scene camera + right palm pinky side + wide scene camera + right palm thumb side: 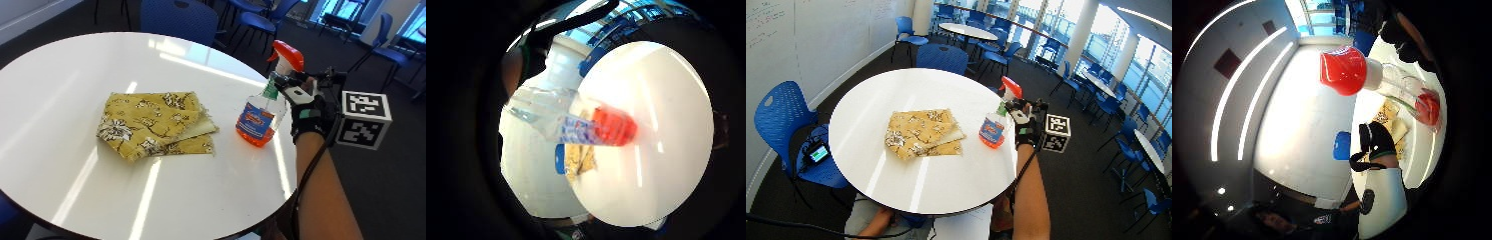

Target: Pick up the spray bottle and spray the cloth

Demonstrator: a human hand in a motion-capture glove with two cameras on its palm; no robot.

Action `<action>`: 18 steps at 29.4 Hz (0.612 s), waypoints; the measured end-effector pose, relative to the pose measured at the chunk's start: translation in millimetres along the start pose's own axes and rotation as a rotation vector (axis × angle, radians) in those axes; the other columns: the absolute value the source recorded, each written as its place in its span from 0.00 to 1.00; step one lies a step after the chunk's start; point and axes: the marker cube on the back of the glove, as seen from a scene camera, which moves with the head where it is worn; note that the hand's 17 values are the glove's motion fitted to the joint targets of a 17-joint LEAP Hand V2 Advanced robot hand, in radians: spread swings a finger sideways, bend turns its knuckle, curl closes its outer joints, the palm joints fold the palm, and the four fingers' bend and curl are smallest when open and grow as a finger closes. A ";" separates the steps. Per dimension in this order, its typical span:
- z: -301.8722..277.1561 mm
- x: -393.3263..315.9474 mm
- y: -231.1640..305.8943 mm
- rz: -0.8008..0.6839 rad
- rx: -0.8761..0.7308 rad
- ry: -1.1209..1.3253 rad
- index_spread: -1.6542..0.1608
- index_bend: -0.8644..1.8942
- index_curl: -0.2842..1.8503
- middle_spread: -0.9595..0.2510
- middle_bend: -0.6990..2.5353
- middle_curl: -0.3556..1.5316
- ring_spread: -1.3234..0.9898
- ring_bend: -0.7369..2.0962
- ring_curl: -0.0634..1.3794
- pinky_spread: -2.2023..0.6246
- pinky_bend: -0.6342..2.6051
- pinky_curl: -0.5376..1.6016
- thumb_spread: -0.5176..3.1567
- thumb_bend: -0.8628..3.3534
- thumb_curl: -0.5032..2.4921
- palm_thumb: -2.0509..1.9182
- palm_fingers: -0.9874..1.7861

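The spray bottle (265, 112) stands upright near the right-hand edge of the round white counter (80, 60), its base on or just above the surface; which of the two cannot be told. It is clear plastic with orange liquid low in the body, a blue and red label on the front, and an orange-red trigger head (288, 54) on top. The nozzle points toward the far side of the counter.

The gloved right hand (307, 107) is at the bottle's neck from the side of the counter edge, fingers curled round the neck just below the trigger head. The forearm reaches in from the near edge of the counter. In the thumb side palm view the trigger head (1343, 70) sits close to the palm, with the clear body running away from it.

The cloth (154, 125) lies flat on the counter beside the bottle, toward the middle, a little apart from it. It is yellow with a white and dark flower pattern, folded into a rough square with its layered edges showing on the side facing the bottle.

Blue chairs (782, 120) stand around the counter on a dark floor, and more white tables with blue chairs stand farther back by the windows.
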 end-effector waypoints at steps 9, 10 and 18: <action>0.4 5.0 -14.2 0.060 -0.048 -0.041 0.73 0.38 0.27 0.63 0.33 0.41 0.50 0.41 0.30 0.80 0.24 0.38 0.39 0.21 0.32 0.76 0.69; 1.2 5.3 -15.4 0.059 -0.050 -0.044 0.73 0.38 0.27 0.63 0.33 0.41 0.50 0.41 0.30 0.80 0.24 0.37 0.39 0.21 0.32 0.76 0.69; 8.1 10.1 -21.3 0.090 -0.088 -0.119 0.73 0.38 0.30 0.61 0.31 0.40 0.49 0.41 0.31 0.77 0.24 0.37 0.35 0.20 0.33 0.77 0.73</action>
